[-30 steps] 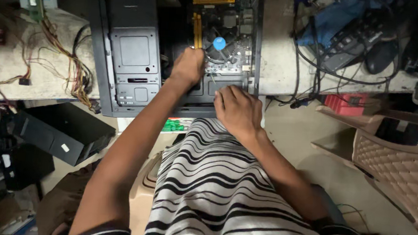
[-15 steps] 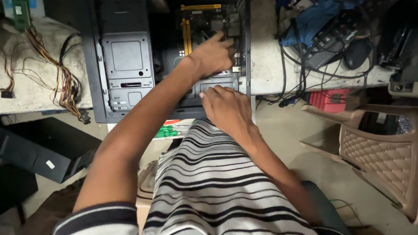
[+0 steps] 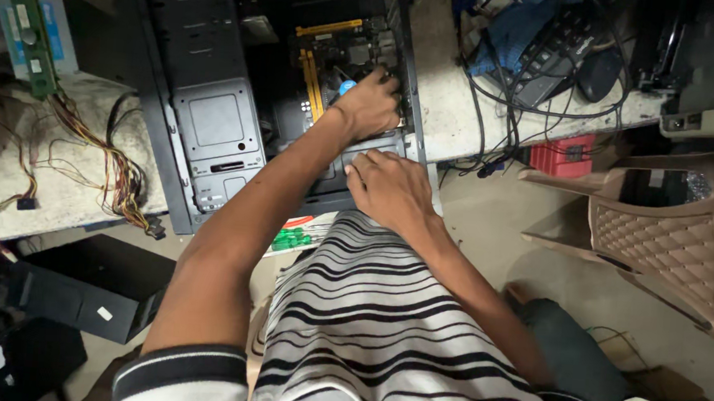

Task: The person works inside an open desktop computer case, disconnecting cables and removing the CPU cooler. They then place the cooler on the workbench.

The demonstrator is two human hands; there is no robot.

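Observation:
An open black computer case (image 3: 212,123) lies on the workbench, with a motherboard (image 3: 333,56) carrying yellow slots inside it. My left hand (image 3: 370,103) reaches into the case and curls over the board's right side beside a small blue part (image 3: 347,85). Whatever its fingers touch is hidden. My right hand (image 3: 387,186) rests palm down on the near edge of the case, just below the left hand, holding nothing. My striped shirt fills the foreground.
A bundle of coloured wires (image 3: 120,171) trails over the bench at left, near a green circuit board (image 3: 33,40). A keyboard, mouse (image 3: 600,71) and tangled cables sit at top right. A brown plastic chair (image 3: 672,239) stands right; a black box (image 3: 91,291) lies on the floor.
My left hand has moved right and deeper into the case, from its front part onto the motherboard. My right hand stays at the case's near edge.

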